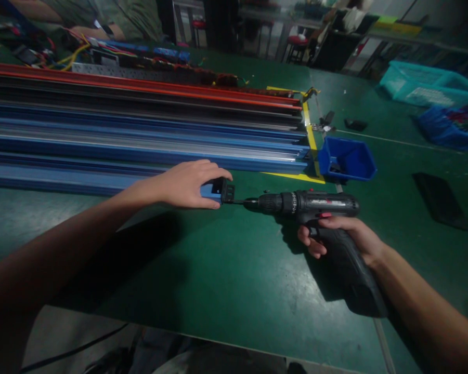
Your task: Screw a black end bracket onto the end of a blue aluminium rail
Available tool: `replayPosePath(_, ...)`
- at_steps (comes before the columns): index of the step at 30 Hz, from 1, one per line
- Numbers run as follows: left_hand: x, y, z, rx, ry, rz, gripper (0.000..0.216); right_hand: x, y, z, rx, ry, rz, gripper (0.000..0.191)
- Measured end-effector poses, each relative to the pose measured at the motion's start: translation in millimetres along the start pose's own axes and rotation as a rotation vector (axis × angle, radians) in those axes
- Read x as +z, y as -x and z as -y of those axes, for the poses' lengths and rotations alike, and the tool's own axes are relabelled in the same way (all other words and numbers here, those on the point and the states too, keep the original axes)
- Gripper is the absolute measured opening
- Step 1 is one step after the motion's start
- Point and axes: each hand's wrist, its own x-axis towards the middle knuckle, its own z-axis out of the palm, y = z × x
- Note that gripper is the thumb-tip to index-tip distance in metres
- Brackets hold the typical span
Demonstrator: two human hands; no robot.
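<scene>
Along the near side of the green counter (234, 280), I had my right hand (361, 234) wrapped around the grip of a black power drill (327, 204), which pointed left, its thin bit (239, 201) reaching to the black end piece (228, 192) on the nearest blue profile (62, 179); I could not tell whether it met a screw. My left hand (191, 184) clasped that profile's end, and its length ran off leftward. Beyond lay more blue profiles (179, 150), a blue bin (368, 165) just beside their right ends, then dark profiles (179, 105) and a red one (159, 85). Farther off, wires (68, 61) lay before another person's sleeve (136, 21).
</scene>
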Motion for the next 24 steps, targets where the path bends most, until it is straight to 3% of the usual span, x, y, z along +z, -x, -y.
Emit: replayPosePath(24, -0.4, -0.3, -0.9, -0.015, -0.01, 0.008, 0.068, 2.4, -0.2, -0.3, 0.015, 0.014, -0.054, 0.031)
